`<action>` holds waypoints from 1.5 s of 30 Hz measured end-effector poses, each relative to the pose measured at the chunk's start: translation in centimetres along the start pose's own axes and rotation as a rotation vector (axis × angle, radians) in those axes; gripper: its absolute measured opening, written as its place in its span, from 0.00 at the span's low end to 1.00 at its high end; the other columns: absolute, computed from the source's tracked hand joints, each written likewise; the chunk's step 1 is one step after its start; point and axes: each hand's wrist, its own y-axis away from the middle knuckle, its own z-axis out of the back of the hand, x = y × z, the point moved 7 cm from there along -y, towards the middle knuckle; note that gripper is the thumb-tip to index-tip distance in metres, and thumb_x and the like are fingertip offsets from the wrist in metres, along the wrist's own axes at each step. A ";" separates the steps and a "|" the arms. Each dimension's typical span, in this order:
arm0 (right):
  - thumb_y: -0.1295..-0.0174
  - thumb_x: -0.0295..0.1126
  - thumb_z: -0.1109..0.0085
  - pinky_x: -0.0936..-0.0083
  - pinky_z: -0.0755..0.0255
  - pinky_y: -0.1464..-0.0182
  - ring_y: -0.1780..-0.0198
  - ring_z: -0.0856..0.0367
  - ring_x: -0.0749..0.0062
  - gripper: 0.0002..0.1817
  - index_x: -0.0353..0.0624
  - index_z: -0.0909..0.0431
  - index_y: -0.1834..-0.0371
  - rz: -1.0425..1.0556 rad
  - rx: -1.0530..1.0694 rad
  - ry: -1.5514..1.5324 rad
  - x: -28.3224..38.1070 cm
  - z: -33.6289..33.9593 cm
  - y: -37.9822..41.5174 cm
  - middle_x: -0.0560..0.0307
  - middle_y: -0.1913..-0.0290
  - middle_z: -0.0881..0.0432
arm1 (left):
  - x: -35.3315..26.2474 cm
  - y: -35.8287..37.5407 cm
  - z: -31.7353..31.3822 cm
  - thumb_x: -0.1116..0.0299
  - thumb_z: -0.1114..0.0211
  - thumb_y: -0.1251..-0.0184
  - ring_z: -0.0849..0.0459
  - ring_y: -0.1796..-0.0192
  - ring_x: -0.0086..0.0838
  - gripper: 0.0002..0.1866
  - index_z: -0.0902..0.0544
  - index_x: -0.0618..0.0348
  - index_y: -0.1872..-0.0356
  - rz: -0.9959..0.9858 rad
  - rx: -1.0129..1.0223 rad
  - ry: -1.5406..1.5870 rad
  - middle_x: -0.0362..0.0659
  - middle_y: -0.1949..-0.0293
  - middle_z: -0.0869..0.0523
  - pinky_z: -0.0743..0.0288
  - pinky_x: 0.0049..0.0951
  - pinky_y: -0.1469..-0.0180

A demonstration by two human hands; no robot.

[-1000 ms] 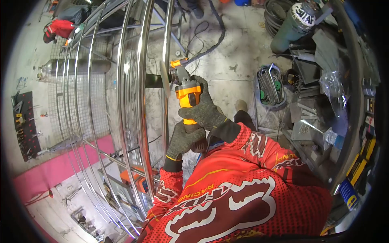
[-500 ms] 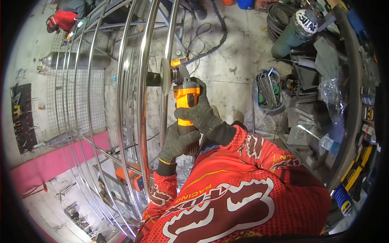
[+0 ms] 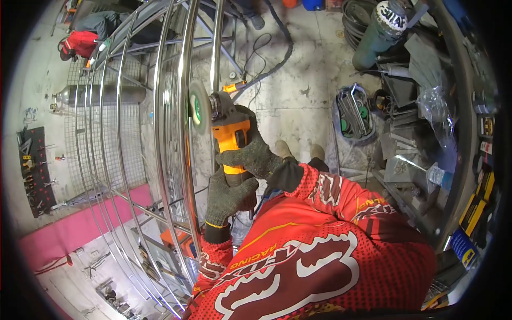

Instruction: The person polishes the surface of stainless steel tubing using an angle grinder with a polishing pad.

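A yellow and black angle grinder (image 3: pixel 230 140) points away from me, gripped in both gloved hands. My left hand (image 3: pixel 230 196) is wrapped round the dark rear end of its body. Further forward, my right hand (image 3: pixel 255 154) closes over the yellow housing just behind the head. The grinder's pale disc with a green centre (image 3: pixel 200 106) overlaps the edge of a polished metal tube (image 3: pixel 185 74) in this view. More shiny bent tubes run alongside it to the left, and another upright tube (image 3: pixel 216 50) rises behind the disc.
Another person in red (image 3: pixel 80 45) bends down at the far left. A grey gas cylinder (image 3: pixel 101 95) lies behind the tubes. To the right are a tub of tools (image 3: pixel 354 114), a green cylinder (image 3: pixel 373 45) and scrap metal. A cable (image 3: pixel 282 58) trails across the floor.
The grinder and both hands have moved left, closer to the tubes. Its disc has turned, so more of the green-centred face shows. My view has also shifted slightly.
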 end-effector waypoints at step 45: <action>0.54 0.21 0.25 0.65 0.24 0.42 0.44 0.24 0.67 0.54 0.48 0.52 0.26 0.071 -0.202 0.397 -0.4 3.1 -0.3 0.55 0.43 0.27 | 4.5 -2.3 -1.9 0.68 0.26 0.42 0.12 0.63 0.28 0.18 0.17 0.64 0.52 0.078 0.160 0.290 0.43 0.62 0.11 0.18 0.30 0.60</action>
